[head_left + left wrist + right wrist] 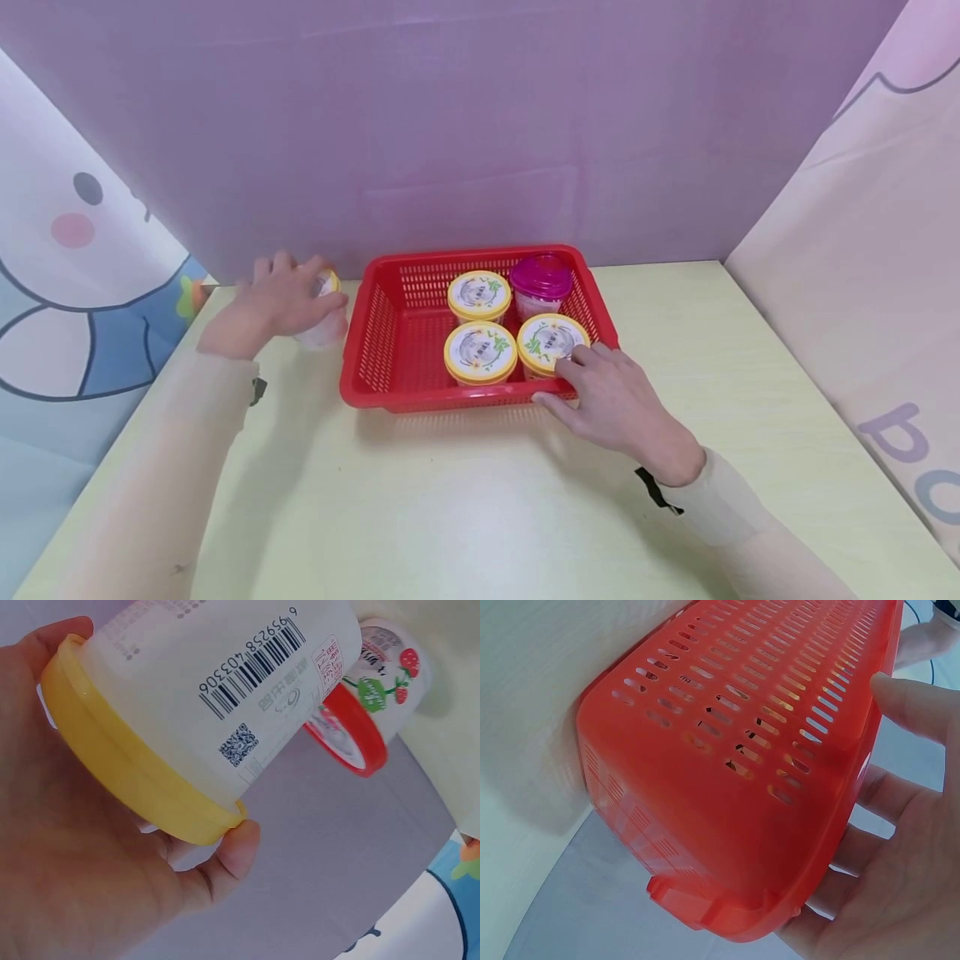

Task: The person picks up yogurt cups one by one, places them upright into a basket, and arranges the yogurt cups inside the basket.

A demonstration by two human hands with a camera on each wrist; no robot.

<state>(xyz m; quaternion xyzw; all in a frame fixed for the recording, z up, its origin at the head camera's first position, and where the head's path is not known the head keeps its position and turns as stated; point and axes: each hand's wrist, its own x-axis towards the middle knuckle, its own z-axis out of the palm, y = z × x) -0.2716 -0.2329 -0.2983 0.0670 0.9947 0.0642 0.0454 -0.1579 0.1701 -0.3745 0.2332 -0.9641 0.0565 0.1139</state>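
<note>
My left hand (279, 302) grips a white plastic cup (225, 682) by its yellow lid (135, 769), to the left of the basket. Thumb and fingers wrap the lid's edge, and the cup's wall shows a barcode. In the head view the hand covers much of this cup. At the front right corner of the red plastic basket (408, 398), my right hand (615, 404) holds the rim, thumb outside and fingers over the inner side. Inside the basket stand three yellow-lidded cups (480, 354) and one magenta-lidded cup (542, 279), grouped toward the right.
Beyond the held cup, the left wrist view shows a strawberry-printed cup (390, 682) with a red lid (360, 731). The basket stands on a pale table (450, 508), close to a purple back wall (480, 125). Printed panels flank both sides.
</note>
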